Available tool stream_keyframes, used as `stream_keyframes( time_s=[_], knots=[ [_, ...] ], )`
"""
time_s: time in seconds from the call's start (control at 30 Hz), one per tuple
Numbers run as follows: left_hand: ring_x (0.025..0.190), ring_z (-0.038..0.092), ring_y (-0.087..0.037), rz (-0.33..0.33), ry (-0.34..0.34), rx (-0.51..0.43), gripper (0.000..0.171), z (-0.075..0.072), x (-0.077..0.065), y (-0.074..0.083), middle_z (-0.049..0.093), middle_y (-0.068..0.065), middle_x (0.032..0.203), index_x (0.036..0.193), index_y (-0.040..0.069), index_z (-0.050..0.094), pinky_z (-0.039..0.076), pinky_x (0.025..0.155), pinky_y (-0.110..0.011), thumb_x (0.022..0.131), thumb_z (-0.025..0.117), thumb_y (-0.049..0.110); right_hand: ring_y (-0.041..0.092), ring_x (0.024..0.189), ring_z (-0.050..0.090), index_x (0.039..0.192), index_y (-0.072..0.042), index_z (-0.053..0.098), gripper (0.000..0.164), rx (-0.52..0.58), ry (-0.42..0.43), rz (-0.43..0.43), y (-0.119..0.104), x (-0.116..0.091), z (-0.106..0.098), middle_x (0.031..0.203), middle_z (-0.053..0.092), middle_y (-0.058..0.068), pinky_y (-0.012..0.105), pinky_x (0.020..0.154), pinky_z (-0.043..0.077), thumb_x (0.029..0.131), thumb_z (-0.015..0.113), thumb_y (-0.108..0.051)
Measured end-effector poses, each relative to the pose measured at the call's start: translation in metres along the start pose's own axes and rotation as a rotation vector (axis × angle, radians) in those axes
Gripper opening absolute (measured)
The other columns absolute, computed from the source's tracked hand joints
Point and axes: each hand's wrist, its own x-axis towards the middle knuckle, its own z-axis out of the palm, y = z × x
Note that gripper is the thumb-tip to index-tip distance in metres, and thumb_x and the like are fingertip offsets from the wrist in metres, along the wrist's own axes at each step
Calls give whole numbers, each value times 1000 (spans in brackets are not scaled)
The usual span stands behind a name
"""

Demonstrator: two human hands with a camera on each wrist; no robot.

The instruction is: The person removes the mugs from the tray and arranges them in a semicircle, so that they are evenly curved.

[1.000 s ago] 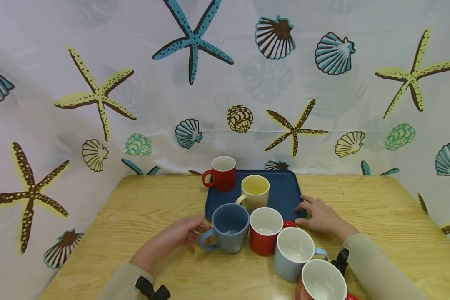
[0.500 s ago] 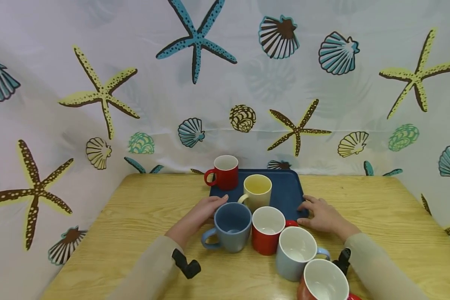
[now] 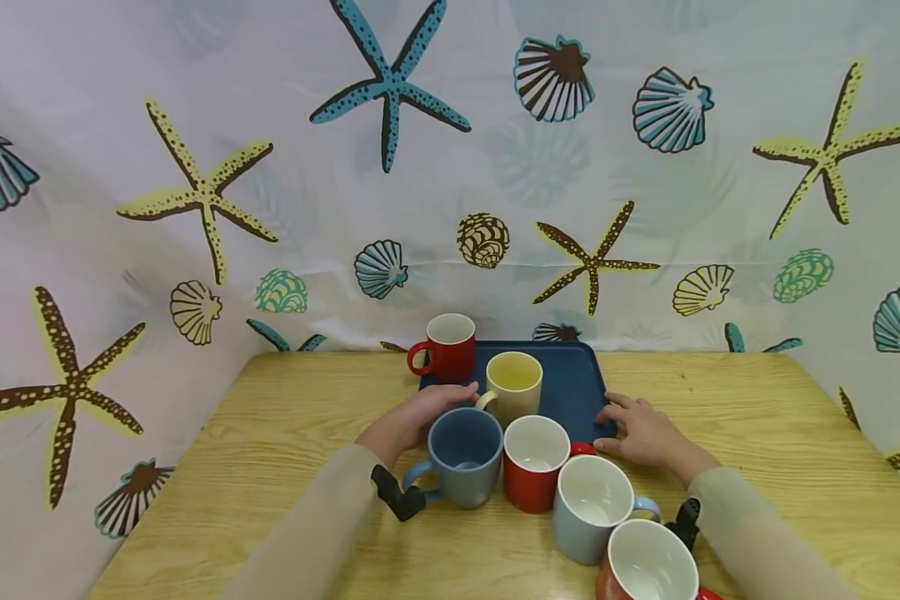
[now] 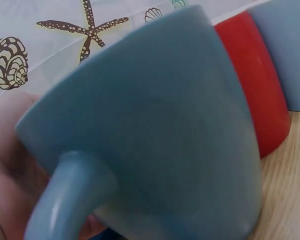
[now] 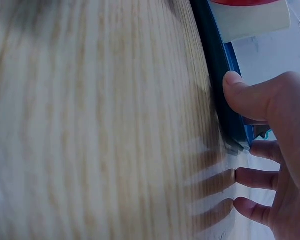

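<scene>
My left hand [image 3: 423, 410] reaches in behind the blue mug [image 3: 461, 467], its top fingertips right at the handle of the cream mug [image 3: 513, 404]. The blue mug hides the lower part of that hand; in the left wrist view the same mug fills most of the picture. Straight and spread, the fingers of my right hand [image 3: 641, 433] touch the right side of the dark blue tray [image 3: 570, 392]. In the right wrist view the thumb [image 5: 240, 92] lies on the tray's rim. The cream mug and a red mug [image 3: 452, 354] stand on the tray.
A diagonal row of mugs runs toward the front right: a second red mug [image 3: 532, 479], a light blue mug [image 3: 588, 529] and an orange-red mug [image 3: 648, 567]. They stand on the wooden table [image 3: 270, 433], with a patterned curtain [image 3: 450, 183] behind it.
My left hand has moved from the left of the blue mug forward and right, behind it, up to the cream mug's handle. The right hand has stayed at the tray.
</scene>
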Motion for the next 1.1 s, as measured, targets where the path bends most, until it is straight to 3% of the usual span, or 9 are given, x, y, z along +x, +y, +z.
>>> stream_keyframes(
  time_s=[0.27,0.6,0.87,1.1],
  knots=[
    [92,61,-24,-64,-71,-121,48,2,6,2,66,-8,96,115,5,57,48,83,-37,89,55,46,45,123,37,109,-18,65,38,4,-9,14,0,-1,-1,142,36,20,63,93,35,82,67,-43],
    [93,59,-25,-64,-130,-164,43,5,14,4,62,-8,100,116,7,57,48,83,-36,91,55,41,46,123,36,110,-18,65,40,8,-20,21,0,-1,-1,142,36,20,64,93,34,81,67,-45],
    [86,56,-23,9,-105,4,40,5,17,4,61,-6,88,111,3,60,47,75,-33,91,56,37,45,122,37,109,-18,66,39,0,-12,17,-1,-2,-1,142,36,20,63,92,36,81,67,-45],
    [82,55,-20,11,-127,-80,39,5,17,3,59,-4,83,114,0,57,47,73,-30,93,55,33,45,121,37,107,-18,66,38,0,-5,14,0,-1,1,142,36,19,63,91,36,80,67,-45]
  ],
)
